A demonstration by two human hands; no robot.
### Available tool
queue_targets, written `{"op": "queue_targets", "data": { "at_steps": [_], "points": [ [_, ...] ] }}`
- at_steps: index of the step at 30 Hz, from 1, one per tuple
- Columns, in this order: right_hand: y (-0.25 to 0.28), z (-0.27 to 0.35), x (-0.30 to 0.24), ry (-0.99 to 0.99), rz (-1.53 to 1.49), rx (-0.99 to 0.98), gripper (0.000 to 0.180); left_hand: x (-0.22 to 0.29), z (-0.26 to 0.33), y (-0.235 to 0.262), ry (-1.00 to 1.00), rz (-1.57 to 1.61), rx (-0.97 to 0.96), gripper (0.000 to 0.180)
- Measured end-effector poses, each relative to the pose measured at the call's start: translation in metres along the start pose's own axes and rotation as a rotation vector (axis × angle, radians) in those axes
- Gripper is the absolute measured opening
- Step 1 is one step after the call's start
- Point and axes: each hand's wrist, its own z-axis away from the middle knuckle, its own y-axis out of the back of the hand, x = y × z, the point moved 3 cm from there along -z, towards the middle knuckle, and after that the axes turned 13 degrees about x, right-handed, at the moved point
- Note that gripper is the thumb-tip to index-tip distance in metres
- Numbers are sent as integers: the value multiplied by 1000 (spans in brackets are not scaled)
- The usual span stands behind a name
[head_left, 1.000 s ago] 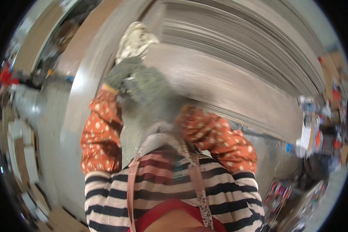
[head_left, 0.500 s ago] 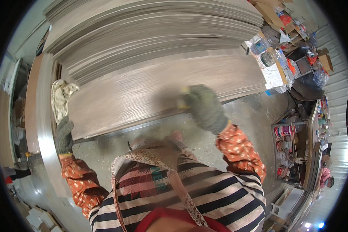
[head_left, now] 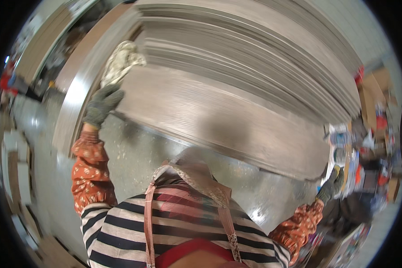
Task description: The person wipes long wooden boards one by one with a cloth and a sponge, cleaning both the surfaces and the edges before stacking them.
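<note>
Right hand (head_left: 330,185) has moved to the right end of the grey-brown panel (head_left: 187,105), left hand (head_left: 101,106) at its left edge — whether either pinches, I cannot tell; the panel fronts the stacked boards (head_left: 241,58).

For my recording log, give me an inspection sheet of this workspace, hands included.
Surface: wood-grain board, shadow near its middle.
Job's things: that board; crumpled cream cloth at its left end; stacked panels beyond it.
Clutter: clear plastic containers and cardboard past the board's right end.
Hands: gloved left hand at the board's left end; gloved right hand near its right end; contact unclear.
Cables: nothing seen; right side blurred.
Surroundings: grey floor.
</note>
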Motion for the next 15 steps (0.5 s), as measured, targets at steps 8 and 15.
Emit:
{"op": "queue_targets", "data": {
  "at_steps": [8,15],
  "points": [
    [-138,110,-345,413,-787,-499,35,35,79,-52,-1111,-324,163,36],
    [-133,251,-588,1268,-944,-957,35,-17,77,-90,-1245,-101,429,44]
  ]
}}
